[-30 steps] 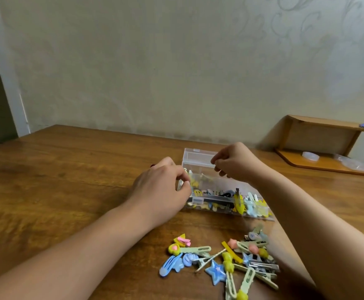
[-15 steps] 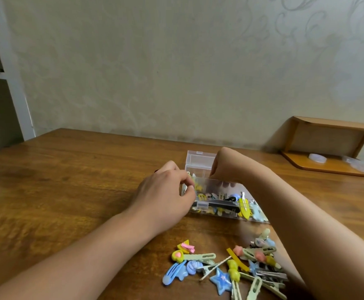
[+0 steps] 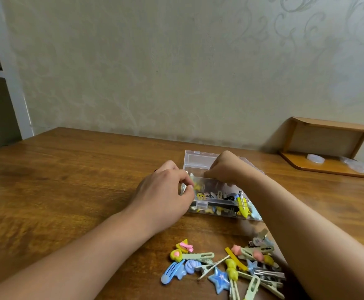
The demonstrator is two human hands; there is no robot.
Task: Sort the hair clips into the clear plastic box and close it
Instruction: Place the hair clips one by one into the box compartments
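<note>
We've got both hands up at the clear plastic box (image 3: pixel 220 204) mid-frame, left hand (image 3: pixel 166 191) pinching its left end, right hand (image 3: pixel 224 167) curled over the back rim (what it holds, we can't tell), while the loose hair clips (image 3: pixel 226 267) lie below toward bottom centre, nearer the right forearm.

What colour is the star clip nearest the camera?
Blue, the star clip, clearest in the head view.

Wooden table (image 3: pixel 68 180), brown, visible grain, glossy patches of reflected light. Behind it a pale greenish wall (image 3: pixel 155 72) with faint embossed swirl pattern. Far left: white upright frame (image 3: pixel 10 83). Far right, against the wall: low wooden shelf unit (image 3: pixel 328 125), two tiers.
</note>
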